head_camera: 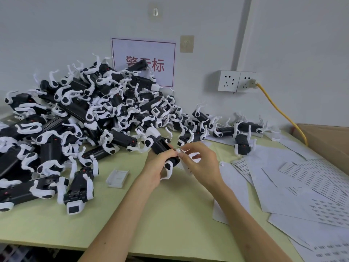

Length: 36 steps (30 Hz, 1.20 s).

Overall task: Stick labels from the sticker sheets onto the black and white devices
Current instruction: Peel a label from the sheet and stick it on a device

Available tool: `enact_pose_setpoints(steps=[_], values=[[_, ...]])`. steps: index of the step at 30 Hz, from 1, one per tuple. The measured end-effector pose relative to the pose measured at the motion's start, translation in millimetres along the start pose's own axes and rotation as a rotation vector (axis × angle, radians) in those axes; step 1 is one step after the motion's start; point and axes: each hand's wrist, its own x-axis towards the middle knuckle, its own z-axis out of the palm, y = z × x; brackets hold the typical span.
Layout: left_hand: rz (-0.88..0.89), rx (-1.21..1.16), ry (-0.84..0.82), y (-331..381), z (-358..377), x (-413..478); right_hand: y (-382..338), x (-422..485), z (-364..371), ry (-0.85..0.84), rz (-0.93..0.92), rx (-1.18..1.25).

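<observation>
A black, block-shaped plastic device with white curved arms (pixel 160 146) is held above the pale green bench (pixel 151 214), near its middle. The left hand (pixel 156 167) is wrapped round the device's lower body. Its fingers (pixel 167 152) are curled closed over the black casing.

The right hand (pixel 203 163) is set at the device's near end. A small white label (pixel 179 149) is pinched between its thumb and forefinger, the tips nearly closed, right at the casing's edge. Its remaining fingers (pixel 195 155) are loosely spread and hold nothing. A white strip (pixel 186 168) is seen below the right palm; whether it is gripped cannot be told.

A large heap of like black and white devices (pixel 75 114) is piled on the bench's left and back, against the wall. White sticker sheets printed with rows of small dark labels (pixel 306 176) are fanned over the bench's right side, beside the right forearm. A small clear plastic tray (pixel 117 177) lies on the bench, left of the left wrist. A brown cardboard box (pixel 330 142) stands at the far right. A yellow cable (pixel 279 110) is plugged into a white wall socket (pixel 245 81).
</observation>
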Motion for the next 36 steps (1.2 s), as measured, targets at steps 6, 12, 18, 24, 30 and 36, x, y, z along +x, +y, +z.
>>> enact_pose_setpoints(steps=[6,12,18,24,30,36], values=[[0.088,0.074,-0.018,2,3,-5,-1,0,-1,-0.005,0.036,0.011],[0.142,0.169,-0.029,3,4,-6,-1,-1,-1,0.0,0.05,-0.009],[0.195,0.254,-0.06,2,2,-6,-1,0,-2,-0.032,0.121,0.057],[0.217,0.254,-0.13,1,1,-6,1,4,-8,-0.074,0.166,0.094],[0.23,0.202,-0.168,1,1,-6,0,5,-10,-0.096,0.186,0.11],[0.206,0.183,-0.145,1,-2,-3,-4,5,-13,-0.149,0.194,0.203]])
